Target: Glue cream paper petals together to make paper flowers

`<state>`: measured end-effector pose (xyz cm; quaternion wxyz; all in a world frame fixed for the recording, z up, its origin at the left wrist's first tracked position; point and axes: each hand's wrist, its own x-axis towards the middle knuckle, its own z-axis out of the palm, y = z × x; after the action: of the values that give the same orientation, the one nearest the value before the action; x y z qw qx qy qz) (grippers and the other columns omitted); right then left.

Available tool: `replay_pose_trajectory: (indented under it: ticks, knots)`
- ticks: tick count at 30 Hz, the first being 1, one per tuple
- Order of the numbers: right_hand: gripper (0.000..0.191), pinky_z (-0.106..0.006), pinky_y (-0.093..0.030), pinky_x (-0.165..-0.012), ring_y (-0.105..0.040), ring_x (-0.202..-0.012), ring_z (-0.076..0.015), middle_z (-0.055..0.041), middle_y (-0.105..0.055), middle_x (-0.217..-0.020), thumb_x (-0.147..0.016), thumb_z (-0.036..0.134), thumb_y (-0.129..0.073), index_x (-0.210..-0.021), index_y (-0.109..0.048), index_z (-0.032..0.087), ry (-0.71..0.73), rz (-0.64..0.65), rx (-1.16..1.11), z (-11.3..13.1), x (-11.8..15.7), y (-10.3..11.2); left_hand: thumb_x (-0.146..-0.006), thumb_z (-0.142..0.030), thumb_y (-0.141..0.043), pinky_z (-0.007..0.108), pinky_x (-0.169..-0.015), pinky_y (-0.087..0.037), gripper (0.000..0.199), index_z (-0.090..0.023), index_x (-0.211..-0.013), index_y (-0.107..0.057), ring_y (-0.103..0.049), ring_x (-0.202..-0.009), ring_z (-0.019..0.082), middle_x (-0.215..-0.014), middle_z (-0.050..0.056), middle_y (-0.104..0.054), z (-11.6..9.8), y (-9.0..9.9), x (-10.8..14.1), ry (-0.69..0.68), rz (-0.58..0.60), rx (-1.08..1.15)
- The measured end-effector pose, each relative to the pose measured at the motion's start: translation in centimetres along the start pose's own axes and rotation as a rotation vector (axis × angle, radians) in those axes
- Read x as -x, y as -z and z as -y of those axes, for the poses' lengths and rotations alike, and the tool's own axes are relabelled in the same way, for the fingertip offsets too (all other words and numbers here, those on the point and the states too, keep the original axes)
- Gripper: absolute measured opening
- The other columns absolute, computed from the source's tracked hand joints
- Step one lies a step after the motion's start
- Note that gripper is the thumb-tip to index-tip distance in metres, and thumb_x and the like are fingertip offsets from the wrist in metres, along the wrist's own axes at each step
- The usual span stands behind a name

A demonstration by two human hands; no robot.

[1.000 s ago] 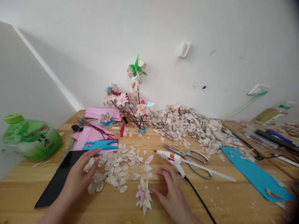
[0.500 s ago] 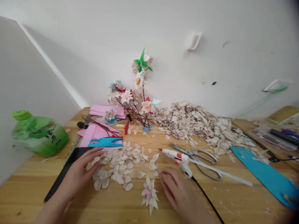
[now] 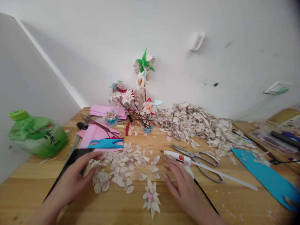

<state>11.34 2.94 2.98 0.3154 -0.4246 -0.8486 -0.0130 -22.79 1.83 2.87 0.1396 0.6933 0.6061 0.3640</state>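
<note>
My left hand [image 3: 78,173] is at the left edge of a spread of pale dried petals [image 3: 122,168], its fingers apart and nothing seen in them. My right hand [image 3: 181,186] hovers by the white hot glue gun [image 3: 177,156], covering part of its handle; its thumb and fingers are apart, with nothing between them. Whether it touches the glue gun I cannot tell. Between my hands a petal flower [image 3: 151,198] with a pink centre lies on the wooden table [image 3: 112,209]. Metal scissors [image 3: 199,156] and a glue stick [image 3: 225,174] lie beyond the glue gun.
A large petal heap [image 3: 194,122] rests against the wall. Finished flowers on twigs [image 3: 138,109] stand at the back. Pink paper [image 3: 107,111], blue felt [image 3: 106,143] and a green bottle [image 3: 38,134] are at left. A blue sheet [image 3: 264,176] lies at right.
My right hand has moved slightly up and right, over the glue gun's handle, and its fingers have spread. My left hand has shifted slightly left. The flower stays on the table.
</note>
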Motion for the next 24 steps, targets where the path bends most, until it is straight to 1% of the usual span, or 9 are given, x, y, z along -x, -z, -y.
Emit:
replay_pose_trajectory:
  ticks: [3,5,8,12,16,18,20,22,24]
  knots:
    - [0.013,-0.032,-0.052,-0.063,-0.063,-0.073,-0.0208,-0.008,-0.065,-0.08,-0.089,0.017,-0.04,-0.095,-0.052,0.018,0.021,-0.01,-0.004,-0.2,-1.1,0.0,-0.076,-0.016,-0.054,0.037,-0.096,-0.042,0.042,-0.029,-0.116,-0.053,-0.058,-0.106,0.022,-0.095,0.001,-0.071,-1.6,-1.7,0.3,-0.212,0.249,-0.044]
    - [0.015,-0.03,-0.051,-0.06,-0.063,-0.069,-0.0197,-0.0073,-0.066,-0.078,-0.09,0.016,-0.039,-0.092,-0.053,0.018,0.043,-0.016,-0.012,-0.5,-1.7,0.0,-0.072,-0.008,-0.053,0.038,-0.096,-0.041,0.049,-0.03,-0.116,-0.053,-0.056,-0.108,0.023,-0.093,0.001,-0.071,-2.5,-2.9,0.6,-0.279,0.352,-0.073]
    - [0.016,-0.028,-0.05,-0.061,-0.065,-0.07,-0.0188,-0.0077,-0.068,-0.081,-0.091,0.016,-0.039,-0.096,-0.054,0.018,0.062,-0.032,-0.021,-0.8,-2.2,0.1,-0.067,-0.001,-0.052,0.04,-0.095,-0.041,0.058,-0.029,-0.118,-0.051,-0.054,-0.108,0.024,-0.099,0.003,-0.068,-3.4,-4.2,1.1,-0.31,0.402,-0.121]
    - [0.016,-0.027,-0.048,-0.062,-0.063,-0.069,-0.0175,-0.007,-0.067,-0.08,-0.089,0.013,-0.043,-0.099,-0.054,0.018,0.05,-0.085,-0.059,-0.7,-2.4,0.4,-0.067,-0.001,-0.05,0.043,-0.094,-0.041,0.056,-0.026,-0.117,-0.051,-0.054,-0.107,0.026,-0.103,0.007,-0.065,-3.8,-5.1,1.3,-0.357,0.399,-0.202]
    - [0.015,-0.028,-0.046,-0.06,-0.059,-0.066,-0.0174,-0.0056,-0.062,-0.076,-0.087,0.012,-0.046,-0.098,-0.054,0.018,0.007,-0.146,-0.075,-0.2,-2.8,0.7,-0.072,-0.002,-0.046,0.043,-0.088,-0.044,0.047,-0.024,-0.113,-0.056,-0.059,-0.096,0.026,-0.091,0.007,-0.068,-3.8,-5.2,1.1,-0.349,0.396,-0.221]
    - [0.014,-0.027,-0.045,-0.058,-0.057,-0.064,-0.0164,-0.0046,-0.059,-0.075,-0.086,0.012,-0.046,-0.097,-0.054,0.018,-0.019,-0.15,-0.122,0.2,-3.0,0.8,-0.071,-0.004,-0.048,0.043,-0.087,-0.043,0.046,-0.026,-0.111,-0.057,-0.06,-0.093,0.026,-0.085,0.005,-0.07,-3.9,-5.0,1.0,-0.276,0.364,-0.147]
    - [0.013,-0.027,-0.045,-0.059,-0.056,-0.063,-0.0155,-0.0033,-0.057,-0.074,-0.086,0.014,-0.046,-0.096,-0.054,0.018,-0.084,-0.129,-0.226,0.7,-3.3,0.8,-0.069,-0.006,-0.055,0.042,-0.088,-0.04,0.045,-0.027,-0.109,-0.056,-0.061,-0.092,0.025,-0.081,0.001,-0.072,-4.1,-4.7,0.8,-0.117,0.282,0.034]
    - [0.012,-0.028,-0.046,-0.061,-0.057,-0.065,-0.0156,-0.0023,-0.056,-0.074,-0.085,0.018,-0.047,-0.094,-0.054,0.018,-0.222,-0.075,-0.385,1.4,-3.6,0.6,-0.066,-0.011,-0.063,0.037,-0.086,-0.041,0.043,-0.026,-0.105,-0.055,-0.062,-0.085,0.022,-0.074,-0.001,-0.072,-4.5,-4.5,0.3,0.142,0.169,0.357]
    - [0.012,-0.029,-0.048,-0.063,-0.058,-0.069,-0.0165,-0.0023,-0.057,-0.077,-0.081,0.02,-0.05,-0.093,-0.054,0.019,-0.406,0.016,-0.592,2.2,-4.1,0.2,-0.061,-0.017,-0.071,0.029,-0.076,-0.044,0.044,-0.024,-0.101,-0.054,-0.063,-0.074,0.018,-0.067,-0.003,-0.07,-5.2,-4.6,-0.4,0.463,0.077,0.742]
